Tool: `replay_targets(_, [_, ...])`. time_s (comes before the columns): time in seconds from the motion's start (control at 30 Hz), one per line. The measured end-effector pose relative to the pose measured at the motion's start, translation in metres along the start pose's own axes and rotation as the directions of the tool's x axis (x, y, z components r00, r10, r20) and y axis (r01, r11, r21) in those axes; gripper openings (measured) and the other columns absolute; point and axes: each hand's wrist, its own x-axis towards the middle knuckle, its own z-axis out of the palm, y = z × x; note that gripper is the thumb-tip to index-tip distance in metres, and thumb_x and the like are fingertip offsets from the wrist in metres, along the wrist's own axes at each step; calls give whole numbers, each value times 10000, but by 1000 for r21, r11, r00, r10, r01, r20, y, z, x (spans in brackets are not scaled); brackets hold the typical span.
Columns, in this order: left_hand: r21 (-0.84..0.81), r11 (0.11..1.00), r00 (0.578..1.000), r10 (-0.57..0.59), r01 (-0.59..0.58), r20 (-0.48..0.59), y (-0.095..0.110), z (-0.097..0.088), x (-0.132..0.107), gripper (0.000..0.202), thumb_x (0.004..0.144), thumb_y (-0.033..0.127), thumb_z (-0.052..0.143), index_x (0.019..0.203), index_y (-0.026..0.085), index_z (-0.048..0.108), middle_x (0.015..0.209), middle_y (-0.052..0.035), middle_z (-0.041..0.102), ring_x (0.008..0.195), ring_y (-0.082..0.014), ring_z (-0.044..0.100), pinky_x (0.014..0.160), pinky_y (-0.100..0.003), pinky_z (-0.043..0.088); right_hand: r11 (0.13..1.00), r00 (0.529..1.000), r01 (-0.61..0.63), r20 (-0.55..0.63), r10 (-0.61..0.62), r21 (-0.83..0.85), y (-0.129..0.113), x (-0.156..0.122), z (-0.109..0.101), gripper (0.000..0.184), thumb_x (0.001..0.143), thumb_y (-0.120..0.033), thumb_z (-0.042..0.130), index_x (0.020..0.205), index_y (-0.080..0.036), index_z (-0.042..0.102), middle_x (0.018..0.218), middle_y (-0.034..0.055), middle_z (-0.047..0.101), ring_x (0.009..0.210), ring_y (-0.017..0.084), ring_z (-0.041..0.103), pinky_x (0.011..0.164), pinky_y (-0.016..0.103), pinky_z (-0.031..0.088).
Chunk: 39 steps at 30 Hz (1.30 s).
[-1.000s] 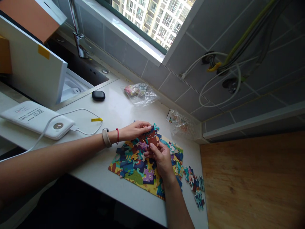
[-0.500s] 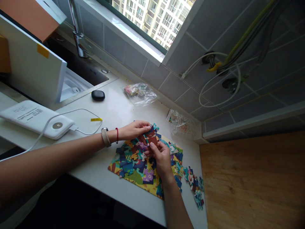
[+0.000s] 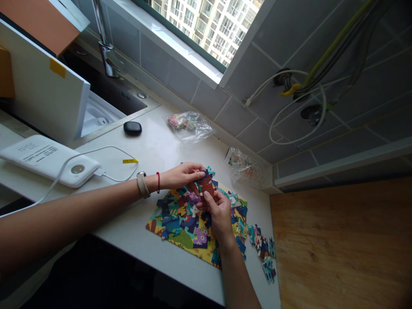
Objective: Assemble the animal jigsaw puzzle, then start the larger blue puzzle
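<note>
Dark red and blue puzzle pieces are held up between my two hands, touching or joined; I cannot tell which. My left hand pinches their upper left side, and my right hand grips the lower right with the thumb on top. Below both hands lies a colourful puzzle board, strewn with many loose jigsaw pieces, among them a purple one. More puzzle pieces lie in a small heap on the counter to the right of the board.
Two clear plastic bags lie by the tiled wall. A white power bank with a cable, a black case and the sink are on the left. A wooden surface adjoins the counter at right.
The right hand and the held pieces have shifted very slightly to the right. The left hand stays nearly in place, and the board and loose pieces look the same.
</note>
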Motion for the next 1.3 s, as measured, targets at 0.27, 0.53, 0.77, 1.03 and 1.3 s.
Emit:
replay_targets(0.27, [87, 996, 998, 23, -19, -51, 1, 0, 1, 392, 849, 477, 802, 1004, 154, 639, 863, -36, 769, 688, -153, 738, 616, -234, 584, 999, 999, -33, 32, 34, -20, -2, 0, 0, 431, 731, -562, 888, 793, -207, 651, 696, -22, 714, 508, 161, 680, 555, 291, 613])
replay_targets(0.53, [18, 1000, 996, 9, -8, -86, 3, -4, 1, 439, 823, 490, 835, 1007, 145, 637, 834, -42, 768, 682, -144, 732, 615, -227, 579, 999, 998, -29, 47, 30, -27, -3, -1, -1, 411, 756, -568, 874, 803, -211, 675, 702, -10, 715, 526, 190, 691, 533, 320, 609])
replay_targets(0.77, [45, 999, 995, 5, 0, -96, 1, -6, 3, 459, 773, 466, 875, 1020, 150, 654, 777, -17, 752, 647, -135, 712, 609, -230, 575, 999, 998, -42, 49, 44, -28, -2, 0, -2, 428, 747, -589, 871, 791, -211, 674, 693, -12, 714, 519, 180, 682, 545, 309, 607])
replay_targets(1.03, [74, 997, 993, 12, -3, -120, 5, -4, 3, 441, 721, 418, 918, 945, 166, 633, 605, 51, 654, 563, -118, 665, 539, -201, 538, 997, 999, -23, 40, 26, -74, -3, -2, 0, 426, 748, -600, 864, 805, -218, 682, 717, -6, 722, 536, 179, 683, 583, 322, 620])
replay_targets(1.3, [72, 997, 990, -1, 11, -144, 1, -7, 4, 458, 732, 435, 905, 982, 154, 643, 715, 2, 732, 614, -133, 704, 582, -223, 576, 984, 977, 162, -128, -171, -75, -5, 6, -12, 449, 837, -644, 746, 904, -200, 722, 820, 30, 740, 716, 196, 718, 601, 301, 610])
